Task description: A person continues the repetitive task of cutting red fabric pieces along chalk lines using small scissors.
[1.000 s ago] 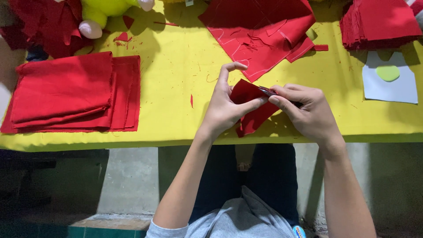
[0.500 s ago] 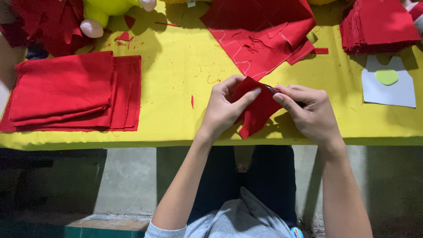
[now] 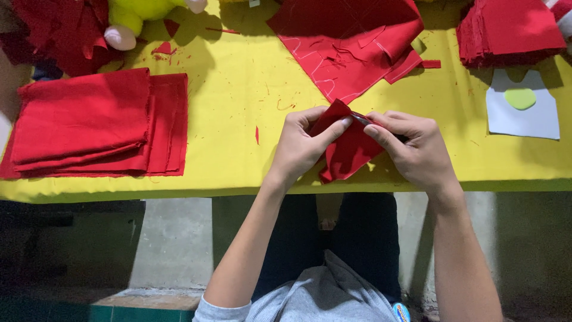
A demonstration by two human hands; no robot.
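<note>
My left hand (image 3: 304, 146) and my right hand (image 3: 414, 149) both pinch a small piece of red cloth (image 3: 348, 152) just above the near edge of the yellow table (image 3: 238, 119). The left thumb and fingers grip its upper left edge. The right fingers hold the upper right edge, with a dark thin tool partly hidden in that hand. The cloth hangs down between the hands. A larger red cloth (image 3: 348, 45) with pale chalk lines lies just beyond them.
A folded stack of red cloth (image 3: 95, 122) lies at the left. Another red pile (image 3: 512, 30) sits at the far right, above a white card with a green shape (image 3: 524, 107). A yellow-green soft toy (image 3: 143, 15) and crumpled red cloth (image 3: 53, 33) lie at the far left.
The small red cloth has been turned and pulled up between the hands; the left fingers have closed more tightly on its edge. Both hands stay in the same spot.
</note>
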